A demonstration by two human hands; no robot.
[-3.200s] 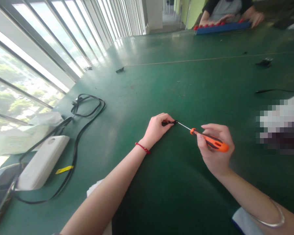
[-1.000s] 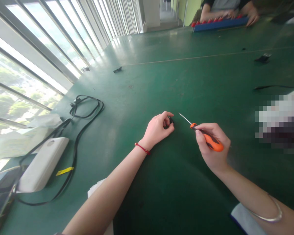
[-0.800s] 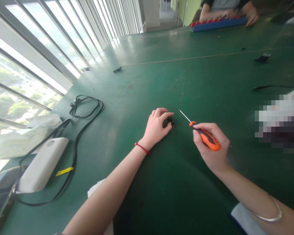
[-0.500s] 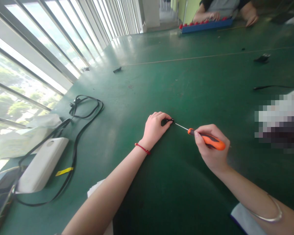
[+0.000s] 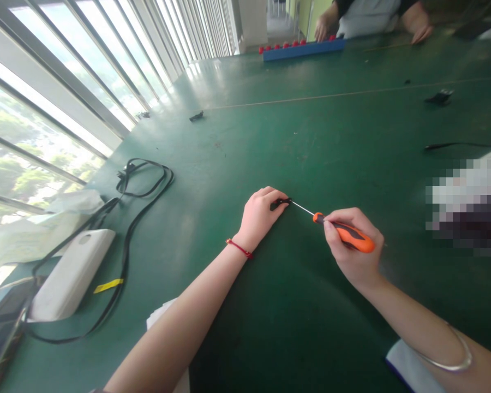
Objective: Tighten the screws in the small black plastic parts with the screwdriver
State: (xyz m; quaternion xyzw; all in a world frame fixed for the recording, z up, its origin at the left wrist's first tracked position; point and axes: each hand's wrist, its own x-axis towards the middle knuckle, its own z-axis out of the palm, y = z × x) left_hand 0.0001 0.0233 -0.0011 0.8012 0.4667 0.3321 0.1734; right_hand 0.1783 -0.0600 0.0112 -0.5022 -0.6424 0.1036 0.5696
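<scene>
Near the middle of the green table (image 5: pixel 245 147), my left hand (image 5: pixel 262 210) pinches a small black part (image 5: pixel 279 203) against the surface. Its exact kind is hard to make out, since my fingers cover much of it. My right hand (image 5: pixel 358 245) is wrapped round the orange and black handle of a screwdriver (image 5: pixel 354 236). The screwdriver's thin metal shaft slants up to the left, and its tip meets the right end of the black part.
On the left lie a white power bank-like block (image 5: pixel 71 275), a looped black cable (image 5: pixel 126 245) and a yellow tag (image 5: pixel 108 285). Small black pieces (image 5: pixel 196 116) (image 5: pixel 439 97) are scattered farther off. Across the table a person (image 5: pixel 368 19) handles a blue strip (image 5: pixel 305 51) with red knobs.
Across the table, the blue strip has slid left, and the person's hand on it has shifted left too. My hands, the black part and the screwdriver stay nearly in place.
</scene>
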